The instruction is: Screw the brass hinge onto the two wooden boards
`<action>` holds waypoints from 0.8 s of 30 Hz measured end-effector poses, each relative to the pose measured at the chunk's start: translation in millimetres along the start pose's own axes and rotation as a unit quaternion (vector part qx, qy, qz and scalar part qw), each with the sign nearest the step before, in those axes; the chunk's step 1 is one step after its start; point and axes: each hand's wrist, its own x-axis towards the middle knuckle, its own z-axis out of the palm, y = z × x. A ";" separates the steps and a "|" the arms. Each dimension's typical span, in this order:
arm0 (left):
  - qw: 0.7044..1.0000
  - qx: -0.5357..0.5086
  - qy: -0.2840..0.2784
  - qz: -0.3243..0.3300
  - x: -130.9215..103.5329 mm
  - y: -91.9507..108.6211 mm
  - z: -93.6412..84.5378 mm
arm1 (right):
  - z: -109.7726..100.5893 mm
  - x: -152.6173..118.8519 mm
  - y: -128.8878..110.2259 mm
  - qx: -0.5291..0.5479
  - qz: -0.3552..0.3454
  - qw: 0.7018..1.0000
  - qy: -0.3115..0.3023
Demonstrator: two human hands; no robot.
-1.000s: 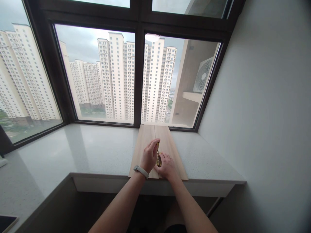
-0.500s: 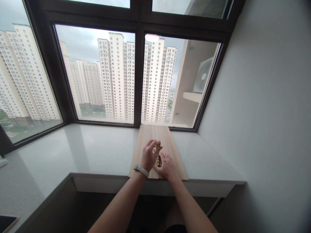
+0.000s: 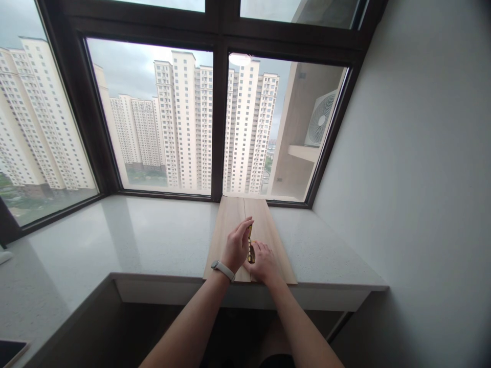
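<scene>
A shiny gold metal piece that looks like a hinge [image 3: 251, 254] lies over the seam between two pale wooden boards [image 3: 230, 214], its upper part standing up. Beside its left face is my left hand [image 3: 237, 248], with the fingers stretched out and touching the raised part; the thumb is hidden. A watch with a pale band is on that wrist. My right hand [image 3: 263, 262] rests on the boards, thumb to the left and fingers to the right of the lower part, holding it down.
The boards lie on a white speckled sill [image 3: 169, 240] and reach its front edge. Behind them stands a dark window frame [image 3: 218, 128], and a pale wall [image 3: 414, 153] rises on the right. A dark flat object [image 3: 12, 350] is at the lower left corner.
The fingers of my left hand have straightened from a pinch at the top of the gold piece and now lie along its left side. My right hand has stayed in place.
</scene>
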 end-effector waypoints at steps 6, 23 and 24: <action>1.000 0.014 -0.003 -0.002 2.0 5.1 -0.6 | -0.6 -0.7 0.0 0.002 -0.002 1.000 0.002; 1.000 0.011 -0.007 0.003 1.8 0.8 -2.5 | -3.4 -0.6 -1.6 0.002 -0.001 1.000 0.000; 1.000 0.007 -0.013 0.004 1.1 -0.7 -2.2 | -3.9 -0.5 -1.8 0.002 0.000 1.000 -0.001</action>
